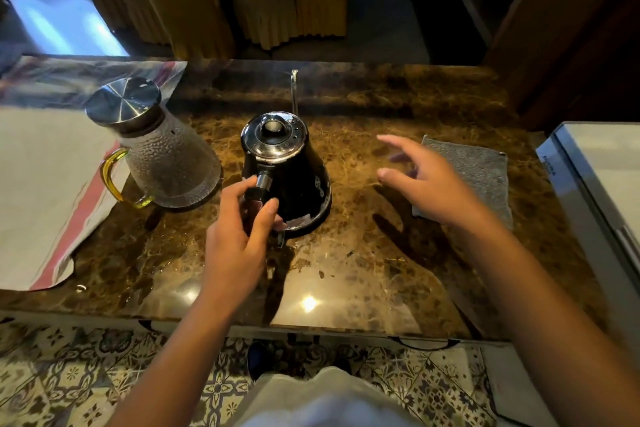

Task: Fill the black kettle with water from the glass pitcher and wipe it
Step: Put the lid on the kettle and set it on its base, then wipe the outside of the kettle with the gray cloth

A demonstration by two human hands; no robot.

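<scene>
**Operator:** Brown marbled countertop [363, 274] fills my view, with yellow-covered chairs [194, 0] in the dim room beyond. At the centre stands the black gooseneck kettle [291, 180], its chrome lid [273, 137] seated and its thin spout [294, 90] pointing to twelve o'clock.

**Spotter:** And the pitcher?

**Operator:** At nine o'clock of the kettle, just beside it: a textured glass pitcher [169, 163] with a steel lid [123, 100] and an amber handle [112, 180], standing partly on a white paper mat [41, 191].

**Spotter:** Your hands?

**Operator:** My left hand [239, 239] curls loosely at the kettle's handle [261, 184], thumb and forefinger either side of it; I cannot tell whether they grip it yet. My right hand [429, 184] hovers empty, fingers spread, over the counter near the grey cloth [485, 173] at three o'clock.

**Spotter:** How will they handle?

**Operator:** I judge the kettle stiff, light while empty and heavier once filled; its handle is the place to hold, with the knob for lifting the lid. The pitcher looks fragile, possibly slick, so I'd take it by the amber handle. The cloth is soft and should pinch up anywhere.
</scene>
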